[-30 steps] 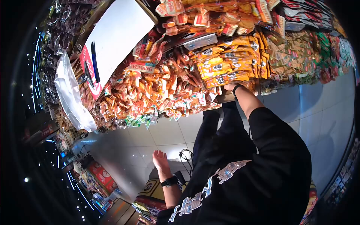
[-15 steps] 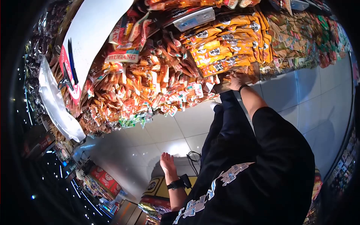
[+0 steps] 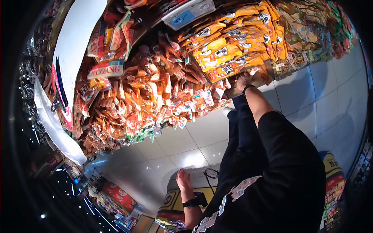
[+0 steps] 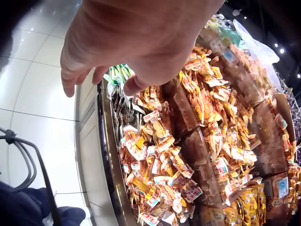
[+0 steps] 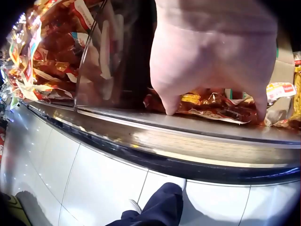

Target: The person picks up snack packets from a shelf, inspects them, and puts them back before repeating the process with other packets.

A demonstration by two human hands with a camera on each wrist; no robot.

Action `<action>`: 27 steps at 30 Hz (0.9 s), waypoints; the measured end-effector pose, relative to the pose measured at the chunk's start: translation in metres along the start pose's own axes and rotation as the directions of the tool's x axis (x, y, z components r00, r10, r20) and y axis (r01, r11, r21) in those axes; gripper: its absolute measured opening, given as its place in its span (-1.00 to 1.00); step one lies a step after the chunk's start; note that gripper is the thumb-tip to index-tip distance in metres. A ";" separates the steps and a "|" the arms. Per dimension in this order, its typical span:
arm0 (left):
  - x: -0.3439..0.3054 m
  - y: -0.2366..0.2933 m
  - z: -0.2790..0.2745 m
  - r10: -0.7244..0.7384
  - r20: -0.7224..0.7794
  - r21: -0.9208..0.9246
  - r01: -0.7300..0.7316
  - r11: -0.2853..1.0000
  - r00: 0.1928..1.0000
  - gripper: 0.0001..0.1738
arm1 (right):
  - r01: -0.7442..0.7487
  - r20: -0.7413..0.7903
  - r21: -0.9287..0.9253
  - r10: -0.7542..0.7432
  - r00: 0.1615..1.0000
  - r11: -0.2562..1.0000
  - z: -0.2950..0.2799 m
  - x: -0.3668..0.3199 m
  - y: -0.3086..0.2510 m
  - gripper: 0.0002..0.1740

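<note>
My right hand reaches over the metal rim of a snack bin, just below stacked yellow packets. In the right wrist view the right hand points its fingers down onto small orange and brown packets; the fingertips are partly buried, so no grip shows. My left hand hangs away from the display over the tiled floor, fingers loose, holding nothing. In its own view the left hand hovers beside the bin rim.
A big heap of orange snack packets fills the bin to the left, behind a clear divider. A white board and a white plastic bag lie at the far left. A black cable hangs by my body above glossy floor tiles.
My right hand has dropped from the yellow packets to the bin's front edge. The left hand stays hanging open, and the head view has shifted so the display sits higher and farther left.
</note>
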State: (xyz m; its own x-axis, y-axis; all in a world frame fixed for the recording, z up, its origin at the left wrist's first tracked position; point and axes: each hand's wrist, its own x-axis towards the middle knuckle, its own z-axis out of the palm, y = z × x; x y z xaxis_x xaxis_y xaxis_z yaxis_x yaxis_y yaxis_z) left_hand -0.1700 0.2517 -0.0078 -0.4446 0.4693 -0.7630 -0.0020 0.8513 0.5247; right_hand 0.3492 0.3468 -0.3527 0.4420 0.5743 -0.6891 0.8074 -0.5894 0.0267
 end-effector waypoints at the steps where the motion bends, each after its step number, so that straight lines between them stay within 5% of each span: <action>1: -0.003 -0.002 -0.004 0.005 0.002 0.000 -0.005 1.000 1.000 -0.43 | 0.024 0.098 -0.015 -0.022 0.995 1.000 0.000 0.002 0.004 -0.60; 8: -0.008 0.000 0.002 0.010 0.036 -0.045 -0.009 0.999 0.999 -0.41 | 0.110 -0.009 -0.017 -0.111 0.994 0.994 -0.003 -0.014 0.009 -0.65; 11: -0.010 0.001 0.005 0.017 0.052 -0.052 -0.014 0.999 0.999 -0.40 | 0.255 -0.019 0.145 -0.255 0.967 0.956 -0.036 -0.048 0.020 -0.64; 14: -0.017 0.007 0.017 0.009 0.056 -0.049 -0.006 0.999 0.998 -0.39 | 0.297 0.129 0.134 -0.314 0.941 0.945 -0.023 -0.042 0.028 -0.56; 17: -0.020 0.009 0.024 0.004 0.069 -0.044 -0.001 0.999 0.998 -0.39 | 0.281 0.131 0.162 -0.303 0.944 0.946 -0.015 -0.050 0.035 -0.49; 21: -0.019 0.012 0.033 0.003 0.111 -0.051 0.003 0.999 0.994 -0.40 | 0.455 0.070 0.087 -0.461 0.885 0.886 -0.034 -0.076 0.047 -0.42; 22: -0.019 0.013 0.035 0.002 0.118 -0.056 0.004 0.998 0.993 -0.40 | 0.475 -0.001 0.041 -0.476 0.880 0.879 -0.038 -0.087 0.047 -0.57; 27: -0.022 0.018 0.045 0.013 0.133 -0.070 -0.004 0.998 0.991 -0.39 | 0.379 -0.332 0.049 -0.343 0.879 0.924 -0.026 -0.111 0.042 -0.69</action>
State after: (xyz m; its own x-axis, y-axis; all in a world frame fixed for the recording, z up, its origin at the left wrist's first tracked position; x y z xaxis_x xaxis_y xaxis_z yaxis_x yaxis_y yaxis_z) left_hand -0.1201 0.2673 0.0014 -0.3215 0.5077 -0.7993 -0.0626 0.8309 0.5529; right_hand 0.3443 0.2726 -0.2566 0.2415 0.8954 -0.3741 0.8945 -0.3549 -0.2720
